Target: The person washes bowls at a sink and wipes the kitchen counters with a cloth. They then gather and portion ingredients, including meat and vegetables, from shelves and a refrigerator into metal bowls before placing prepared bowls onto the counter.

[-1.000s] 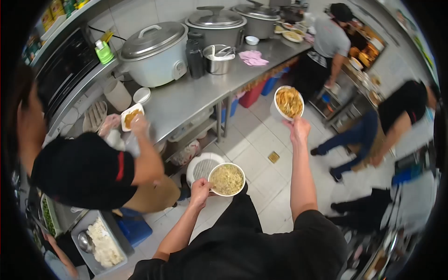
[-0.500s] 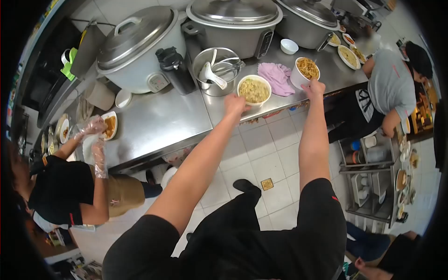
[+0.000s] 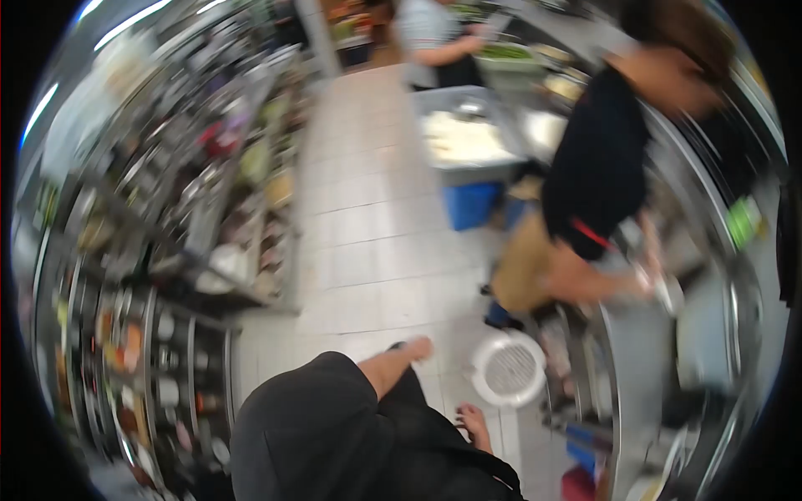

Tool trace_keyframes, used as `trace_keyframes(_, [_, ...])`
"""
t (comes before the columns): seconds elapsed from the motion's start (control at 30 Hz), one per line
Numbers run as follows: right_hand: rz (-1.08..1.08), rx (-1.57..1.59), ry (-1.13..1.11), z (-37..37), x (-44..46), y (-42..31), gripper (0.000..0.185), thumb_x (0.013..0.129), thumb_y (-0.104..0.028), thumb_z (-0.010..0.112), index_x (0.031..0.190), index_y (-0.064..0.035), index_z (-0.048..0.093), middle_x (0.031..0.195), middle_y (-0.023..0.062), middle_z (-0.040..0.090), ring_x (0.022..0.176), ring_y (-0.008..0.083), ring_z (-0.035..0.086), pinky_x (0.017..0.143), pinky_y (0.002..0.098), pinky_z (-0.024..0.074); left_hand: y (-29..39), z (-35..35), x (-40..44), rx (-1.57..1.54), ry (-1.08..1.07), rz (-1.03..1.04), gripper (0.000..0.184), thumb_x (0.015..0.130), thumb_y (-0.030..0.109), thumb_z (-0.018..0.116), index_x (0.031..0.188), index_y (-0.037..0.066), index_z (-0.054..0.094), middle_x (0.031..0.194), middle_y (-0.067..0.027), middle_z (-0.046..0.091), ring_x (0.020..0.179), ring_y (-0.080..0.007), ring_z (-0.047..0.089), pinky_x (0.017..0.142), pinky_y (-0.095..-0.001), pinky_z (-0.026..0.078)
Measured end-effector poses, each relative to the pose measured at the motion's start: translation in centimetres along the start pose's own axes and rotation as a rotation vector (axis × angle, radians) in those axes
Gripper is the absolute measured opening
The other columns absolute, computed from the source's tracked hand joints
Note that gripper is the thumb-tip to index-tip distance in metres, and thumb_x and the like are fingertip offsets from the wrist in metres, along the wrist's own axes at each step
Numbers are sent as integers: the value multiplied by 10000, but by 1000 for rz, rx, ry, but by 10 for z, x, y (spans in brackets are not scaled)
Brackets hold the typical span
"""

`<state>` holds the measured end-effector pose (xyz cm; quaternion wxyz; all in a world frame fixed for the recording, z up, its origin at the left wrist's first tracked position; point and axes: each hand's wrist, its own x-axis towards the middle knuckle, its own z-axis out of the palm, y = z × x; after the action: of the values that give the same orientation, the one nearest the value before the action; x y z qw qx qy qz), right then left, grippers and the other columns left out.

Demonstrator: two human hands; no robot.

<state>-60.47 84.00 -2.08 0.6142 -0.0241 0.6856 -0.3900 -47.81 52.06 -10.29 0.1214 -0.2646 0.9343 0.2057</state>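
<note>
My left hand (image 3: 419,349) hangs low over the tiled floor, in front of my dark trousers. It is smeared by motion, so its fingers do not show clearly. Close to my body is my right hand (image 3: 474,425), fingers loosely curled and apart, with nothing visible in it. The nearest object is a round white stool (image 3: 508,367) with a patterned seat, standing on the floor ahead and to the right; neither hand touches it. The bowls of food from before are out of view.
Loaded shelving (image 3: 276,188) lines the left. A co-worker in a black shirt (image 3: 597,159) stands at the steel counter (image 3: 639,376) on the right. Farther up are a bin of white food (image 3: 468,138) above a blue container (image 3: 470,204), and another person in grey (image 3: 426,33).
My view has swung left, away from the rice cookers toward the aisle. Both hands have let go of the food bowls and dropped near my body.
</note>
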Motion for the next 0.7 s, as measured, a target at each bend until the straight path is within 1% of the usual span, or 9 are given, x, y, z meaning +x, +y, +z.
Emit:
trace_keyframes(0.03, [-80,-207,-160,49,29,-54,412,972,-424,606,1039,-25,681,886,73,676,796,209,646,647,360,556,-92,-24,-29,-130,106,-764,203,864,153,612,1005,57,722,1058,-137,712,1032,-300,678,867,-467,549])
trace_keyframes(0.13, [-349,-778,-265,162,94,-205,330,932,-293,634,1034,12,705,955,118,703,832,232,665,716,345,559,-353,-147,-143,-845,286,-1416,935,798,39,678,1568,2,150,1176,-301,634,1085,-407,631,950,-483,526])
trace_keyframes(0.2, [-587,-963,-236,197,144,-275,344,888,-170,604,1172,14,665,986,154,719,807,240,685,733,348,559,-395,-271,-231,-235,391,-1166,1080,731,46,692,1564,7,6,1170,-336,620,1089,-408,630,1031,-423,451])
trace_keyframes(0.3, [-1270,-1071,-144,211,192,-343,482,858,-79,568,1336,-15,570,901,147,715,712,256,684,681,363,557,-496,-336,-323,-335,654,-1082,703,790,42,625,1449,2,386,986,-255,675,862,-353,678,804,-429,547])
trace_keyframes(0.37, [-781,-1001,-242,209,211,-381,500,858,-55,547,1357,-33,557,825,101,687,673,224,662,602,360,542,-552,-363,-358,-1362,441,-944,208,891,64,515,1060,49,635,741,-133,645,579,-253,616,525,-399,516])
trace_keyframes(0.43, [-267,-835,-196,196,240,-395,316,871,-70,534,1154,-43,674,738,51,641,642,154,619,518,329,497,-534,-372,-356,-1225,682,-1097,259,955,111,454,734,75,585,586,-57,550,423,-183,499,395,-353,430])
trace_keyframes(0.53, [-435,-1244,-122,198,265,-430,299,824,-259,602,646,-32,682,762,190,706,697,306,699,664,437,553,-561,-264,-338,-1074,246,-1366,237,937,228,542,901,34,674,663,-99,664,495,-245,615,482,-442,509])
trace_keyframes(0.6, [-1130,-2027,-501,170,365,-403,225,796,-252,614,724,-63,711,842,159,728,796,316,717,729,458,560,-530,-240,-304,-820,-106,-1536,512,947,448,513,1265,48,545,1240,-134,508,1089,-312,488,901,-497,398])
trace_keyframes(0.7, [-174,-1761,-414,311,435,-553,266,813,-315,631,856,-74,734,981,168,720,913,302,704,796,454,551,-527,-267,-249,-494,-357,-1366,720,955,630,489,1436,94,502,1541,-117,417,1383,-303,428,1075,-508,379])
